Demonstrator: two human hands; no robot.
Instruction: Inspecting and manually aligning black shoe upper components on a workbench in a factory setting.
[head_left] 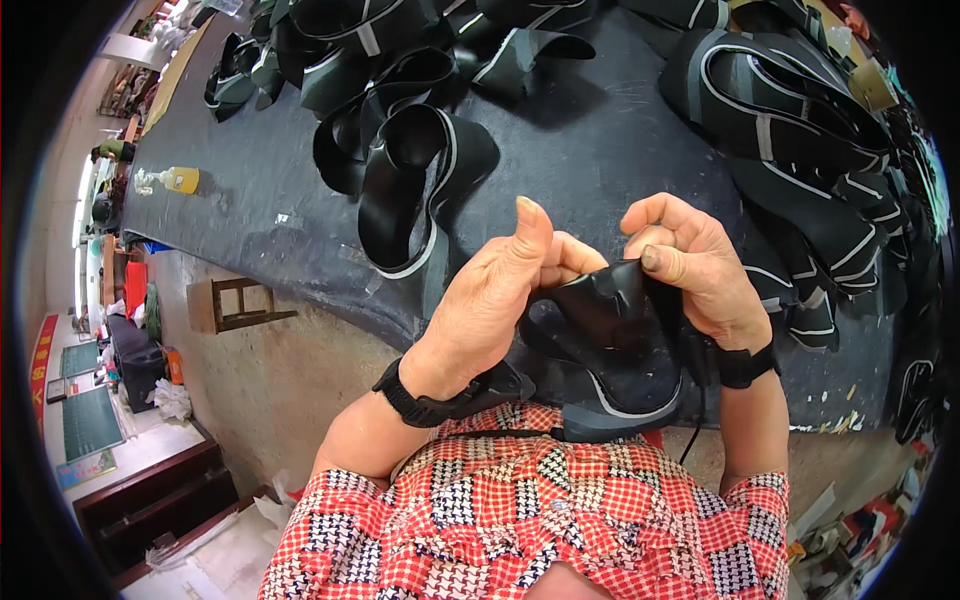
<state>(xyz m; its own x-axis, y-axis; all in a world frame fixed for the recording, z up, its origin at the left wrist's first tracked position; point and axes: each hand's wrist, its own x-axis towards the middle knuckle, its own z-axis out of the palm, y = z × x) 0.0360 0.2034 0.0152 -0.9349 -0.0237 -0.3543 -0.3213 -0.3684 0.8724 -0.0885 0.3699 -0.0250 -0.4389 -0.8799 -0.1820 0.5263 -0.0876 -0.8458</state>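
Observation:
A black leather-like piece with a pale stitched edge (610,330) hangs between my hands, close to my body at the table's front edge. My left hand (500,290) is closed on its upper left part, thumb raised and fingertips curled behind the material. With thumb and bent fingers, my right hand (695,265) pinches the upper right edge. The lower part of the piece drapes down against my checked shirt. Just beyond my left hand, a looped black piece with a pale edge line (440,165) stands on the dark table (590,150).
More black looped pieces (350,45) crowd the table's far side. Another pile of them (790,130) lies at the right. A bottle of yellow liquid (183,180) stands at the far left. Below the table's left edge is a wooden stool (235,303). Scraps (845,422) lie near the front right edge.

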